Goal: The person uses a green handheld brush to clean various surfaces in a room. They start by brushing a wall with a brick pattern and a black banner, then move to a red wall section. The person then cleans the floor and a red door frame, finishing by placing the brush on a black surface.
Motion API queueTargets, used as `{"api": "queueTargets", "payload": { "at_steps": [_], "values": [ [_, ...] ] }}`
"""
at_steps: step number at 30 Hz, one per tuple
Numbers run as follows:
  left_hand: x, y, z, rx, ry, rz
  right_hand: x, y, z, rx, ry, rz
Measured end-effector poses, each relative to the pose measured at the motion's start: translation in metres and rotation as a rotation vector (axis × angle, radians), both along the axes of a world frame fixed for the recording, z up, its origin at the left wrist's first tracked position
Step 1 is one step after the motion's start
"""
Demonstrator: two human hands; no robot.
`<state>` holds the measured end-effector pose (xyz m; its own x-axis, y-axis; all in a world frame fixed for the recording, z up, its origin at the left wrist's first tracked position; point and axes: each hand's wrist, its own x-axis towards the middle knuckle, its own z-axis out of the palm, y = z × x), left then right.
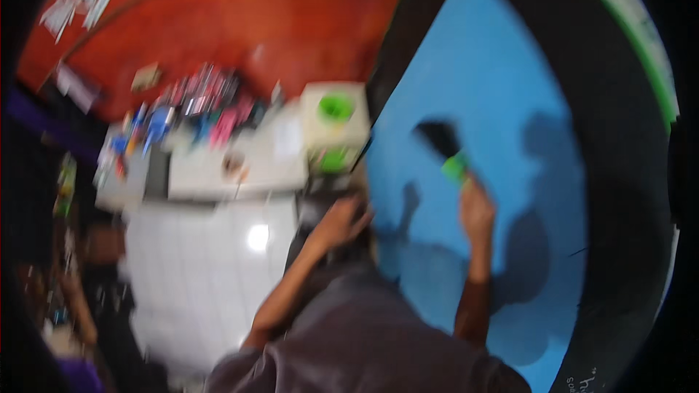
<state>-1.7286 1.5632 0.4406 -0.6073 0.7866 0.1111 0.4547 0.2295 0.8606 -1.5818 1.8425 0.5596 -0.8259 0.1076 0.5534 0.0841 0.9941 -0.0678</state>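
My right hand (478,210) grips a brush (438,138) with dark bristles and a bright green part just above my fingers. The brush is raised in front of a light blue wall panel (469,65); blur hides whether the bristles touch it. Shadows fall on the blue surface around my right arm. My left hand (341,224) is bent over a dark object (317,204) beside the panel's left edge. Whether its fingers hold that object cannot be made out.
A cream box (334,125) with green round parts stands by the panel. Left of it, a white surface (267,161) carries colourful clutter (202,93). Below lies a shiny white tiled floor (202,262). Another person's arm (79,305) appears far left. A black border (617,185) bears writing.
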Motion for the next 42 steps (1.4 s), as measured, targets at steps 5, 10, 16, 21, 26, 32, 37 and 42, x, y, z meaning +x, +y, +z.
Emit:
{"api": "queueTargets", "payload": {
  "at_steps": [5, 10, 16, 21, 26, 32, 37, 42],
  "values": [
    [-0.075, 0.038, 0.064, 0.03, 0.105, -0.112, -0.011, -0.017, 0.024, 0.003, 0.101, -0.085],
    [-0.108, 0.104, 0.076, 0.055, -0.035, -0.192, -0.029, -0.025, 0.038, -0.32, 0.244, -0.117],
    [-0.131, 0.118, 0.231, 0.42, 0.088, -0.113, -0.132, -0.003, 0.183, -0.487, 0.571, -0.02],
    [-0.163, 0.151, 0.374, 0.845, 0.424, -0.034, -0.194, -0.019, 0.399, -0.39, 0.875, 0.194],
    [-0.175, 0.177, 0.459, 1.107, 0.56, -0.094, -0.222, 0.004, 0.555, 0.179, 1.176, -0.014],
    [-0.203, 0.173, 0.538, 1.152, 0.72, -0.027, -0.24, 0.036, 0.612, 0.422, 1.219, -0.215],
    [-0.217, 0.166, 0.562, 1.074, 0.646, -0.01, -0.256, 0.009, 0.559, 0.513, 0.952, -0.096],
    [-0.218, 0.184, 0.566, 1.11, 0.601, -0.061, -0.237, 0.0, 0.6, 0.737, 1.068, -0.363]
  ]
}}
